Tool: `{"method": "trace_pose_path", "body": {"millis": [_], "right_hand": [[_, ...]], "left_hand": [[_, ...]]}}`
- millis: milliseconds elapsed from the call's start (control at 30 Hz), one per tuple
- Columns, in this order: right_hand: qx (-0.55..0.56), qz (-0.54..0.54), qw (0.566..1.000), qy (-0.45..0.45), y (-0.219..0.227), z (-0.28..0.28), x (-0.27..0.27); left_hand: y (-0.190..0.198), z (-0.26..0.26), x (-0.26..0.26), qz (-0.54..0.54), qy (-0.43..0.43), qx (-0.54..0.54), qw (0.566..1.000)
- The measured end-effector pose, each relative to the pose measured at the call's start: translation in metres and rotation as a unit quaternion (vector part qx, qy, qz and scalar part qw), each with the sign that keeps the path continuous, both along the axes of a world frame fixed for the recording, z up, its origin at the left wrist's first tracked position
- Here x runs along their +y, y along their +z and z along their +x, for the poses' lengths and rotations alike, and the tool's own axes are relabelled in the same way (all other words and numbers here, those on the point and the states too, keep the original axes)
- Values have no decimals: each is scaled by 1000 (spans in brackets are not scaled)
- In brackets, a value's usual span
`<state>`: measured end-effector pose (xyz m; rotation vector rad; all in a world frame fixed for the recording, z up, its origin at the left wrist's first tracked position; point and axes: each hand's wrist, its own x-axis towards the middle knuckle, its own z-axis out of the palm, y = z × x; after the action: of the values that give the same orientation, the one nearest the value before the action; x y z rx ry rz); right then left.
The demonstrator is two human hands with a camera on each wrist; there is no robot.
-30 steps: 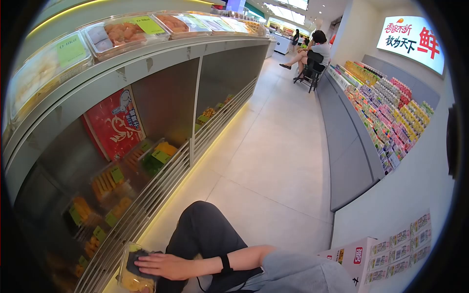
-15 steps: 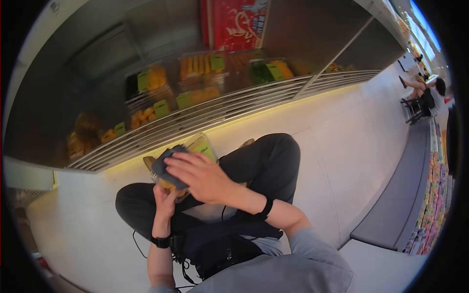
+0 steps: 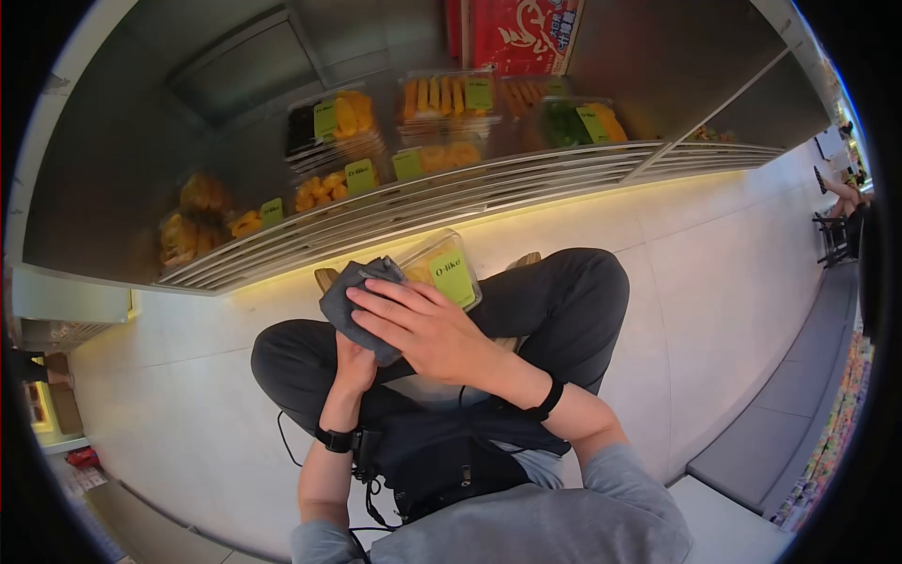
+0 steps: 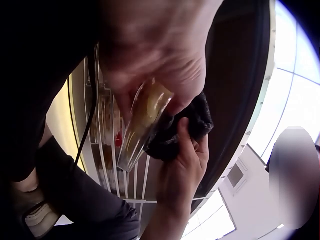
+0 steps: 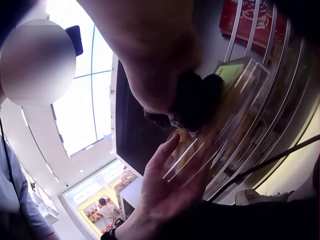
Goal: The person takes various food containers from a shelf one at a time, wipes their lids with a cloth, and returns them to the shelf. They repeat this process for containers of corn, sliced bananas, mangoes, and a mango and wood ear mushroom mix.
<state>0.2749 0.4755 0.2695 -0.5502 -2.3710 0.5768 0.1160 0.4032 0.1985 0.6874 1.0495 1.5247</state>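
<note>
A clear plastic box of yellow cut fruit (image 3: pixel 424 265), with a green O-like label, is held over the crossed legs. The left hand (image 3: pixel 354 365) grips its near end from below, fingers partly hidden. Over the box's left part lies a bunched dark grey cloth (image 3: pixel 349 305). My right hand (image 3: pixel 427 329) rests on top of this cloth, fingers spread and nearly straight in the head view. From the left wrist view, the right thumb (image 4: pixel 184 129) lies against the near side of the cloth, pinching it with the fingers. The right wrist view has the box (image 5: pixel 240 95) tilted beside the cloth.
Ahead stands a low display shelf with a slatted metal rail (image 3: pixel 526 193). Several labelled fruit boxes (image 3: pixel 451 99) and a red printed carton (image 3: pixel 521 38) sit inside. Tiled floor (image 3: pixel 658 320) surrounds the legs. A grey counter (image 3: pixel 789 395) runs along the right.
The head view has turned from the aisle down to the lap, bringing both hands into sight. Hands and cloth have shifted over the box, and its label now shows more fully.
</note>
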Motion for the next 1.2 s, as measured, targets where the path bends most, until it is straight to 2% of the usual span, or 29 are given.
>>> {"method": "trace_pose_path", "body": {"millis": [67,100,133,167,233,267,333,433,500,533,567,633,667,700,767,833,900,1000,1067,1100,1167,1200], "right_hand": [[-28,2,999,-32,-3,5,12],[-46,4,996,-76,-3,11,19],[-49,0,992,-116,-5,18,26],[-52,-5,986,-157,-7,23,30],[-46,-3,985,-168,-5,27,24],[-42,0,983,-180,-3,29,19],[-44,47,987,-148,-6,24,-4],[7,81,996,-27,-15,15,-32],[43,73,996,-28,-19,20,-29],[49,85,994,-56,-17,27,-21],[51,100,990,-88,-17,35,-13],[46,50,982,-176,-22,47,2],[54,49,977,-198,-26,49,6],[70,44,974,-212,-29,50,6],[83,71,976,-190,-31,46,-6],[94,90,987,-92,-28,45,-27],[62,176,982,-14,-23,48,-30],[75,83,989,-93,-42,44,-26],[38,12,989,-144,-24,61,-9],[56,-12,985,-165,-24,64,1],[55,-22,982,-179,-23,64,5],[52,-18,987,-154,-20,60,2]], "left_hand": [[-4,-12,-5,-29,-1,-22,999],[-5,-17,-8,-54,-2,-48,997],[7,-10,-5,-60,34,-53,996],[15,-6,-3,-61,36,-51,996],[25,0,2,-96,94,-161,978],[30,4,4,-97,92,-159,978],[36,12,9,-119,112,-229,960],[-2,1,-5,-82,78,-253,961],[3,0,-3,-74,42,-259,962],[27,11,3,-73,33,-246,966],[30,10,2,-86,59,-249,963],[44,25,10,-77,105,-218,967],[43,24,13,-83,85,-282,952],[61,34,12,-82,72,-260,959],[43,33,18,-67,26,-230,971],[31,27,20,-75,-28,-249,965],[35,29,21,-77,-31,-230,970],[43,34,16,-103,-10,-164,981],[56,37,13,-145,33,-89,985],[56,37,10,-143,35,-89,985],[53,35,6,-123,52,-25,991],[48,34,5,-110,37,-19,993]]}}
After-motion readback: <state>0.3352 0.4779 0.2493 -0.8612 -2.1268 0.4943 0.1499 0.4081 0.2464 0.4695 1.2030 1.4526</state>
